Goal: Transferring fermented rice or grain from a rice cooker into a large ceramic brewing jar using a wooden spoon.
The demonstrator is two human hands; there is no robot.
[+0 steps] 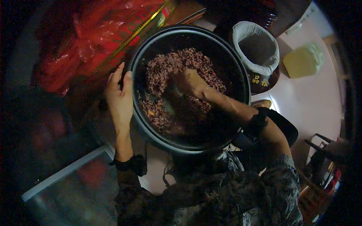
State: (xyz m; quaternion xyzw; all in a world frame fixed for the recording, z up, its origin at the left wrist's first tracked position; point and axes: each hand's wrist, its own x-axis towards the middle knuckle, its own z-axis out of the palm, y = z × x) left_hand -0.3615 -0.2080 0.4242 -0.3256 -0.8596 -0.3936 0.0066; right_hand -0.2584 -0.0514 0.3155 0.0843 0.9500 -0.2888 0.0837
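A large round metal basin (241, 60) with a dark inside stands before me. Crumbly, reddish-brown loose material (161, 70) lies in it, heaped along the far and left sides, with a smaller clump at the lower left. My left hand (120, 93) rests against the basin's left rim, thumb near the edge and fingers outside it. My right hand (191, 82) reaches down into the basin from the right, its fingers lost in shadow and blur among the loose material. What those fingers hold, if anything, is not visible. Dark bands sit around both wrists.
Red plastic bags (87, 42) lie at the upper left. A lined bin (237, 36) stands beside the basin's right rim, and a yellowish plastic bag (302, 62) sits on the pale floor beyond. A metal-framed edge (68, 172) runs along the lower left.
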